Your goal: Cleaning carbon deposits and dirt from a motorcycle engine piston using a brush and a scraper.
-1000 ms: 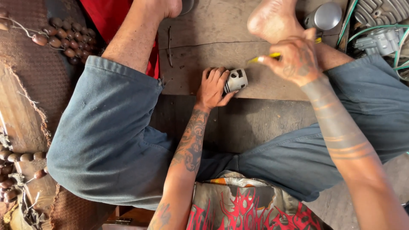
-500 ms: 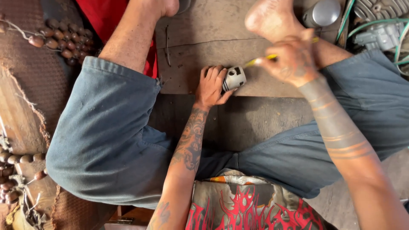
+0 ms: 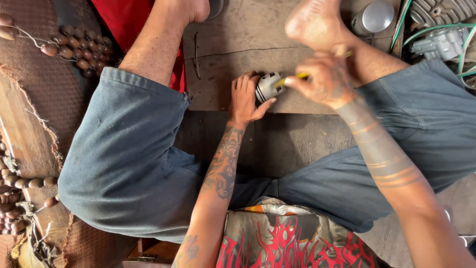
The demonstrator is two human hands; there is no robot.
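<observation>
Steadying the small finned metal part (image 3: 268, 86) under your left hand (image 3: 245, 98) fingers, you press a yellow-handled tool (image 3: 292, 78), clamped in your right hand (image 3: 325, 79), into it; work looks midway.

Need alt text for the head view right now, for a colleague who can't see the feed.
Seated on the floor, a person steadies a small ribbed metal part on a worn board with the left hand, while the right hand works a yellow-handled tool against it. Bare feet, blue jeans and strings of brown beads frame the scene.
</observation>
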